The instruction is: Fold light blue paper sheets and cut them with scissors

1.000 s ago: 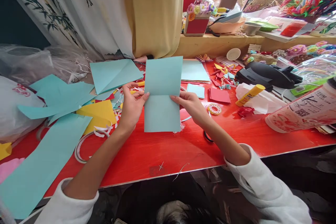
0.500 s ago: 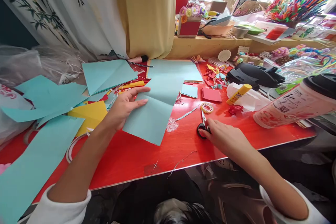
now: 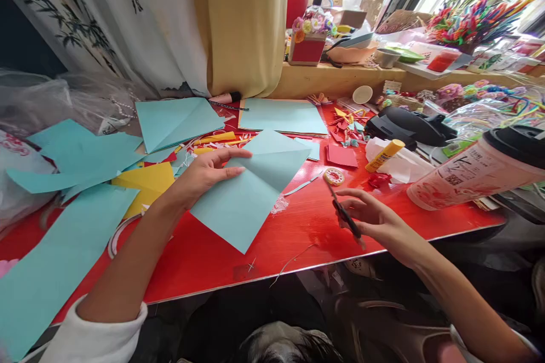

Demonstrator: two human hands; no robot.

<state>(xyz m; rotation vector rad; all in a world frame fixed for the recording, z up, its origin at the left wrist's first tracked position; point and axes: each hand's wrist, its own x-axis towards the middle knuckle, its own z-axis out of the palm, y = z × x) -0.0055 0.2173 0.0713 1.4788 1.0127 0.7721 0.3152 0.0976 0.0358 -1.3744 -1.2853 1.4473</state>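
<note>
A creased light-blue sheet of paper is pinched at its left edge by my left hand, the thumb on top. It tilts above the red table. Black-handled scissors hang in the fingers of my right hand, raised off the table, their blades pointing away from me and blurred. Just beyond the blades lies a roll of tape. A thin light-blue strip rests between the sheet and the tape.
More blue sheets and folded blue paper lie at the back. Blue and yellow paper covers the left. A glue stick, red paper squares, a black case and a large cup stand or lie right.
My right hand has lifted the scissors from the table and turned them. The blue sheet in my left hand has rotated, its lower corner now nearer to me.
</note>
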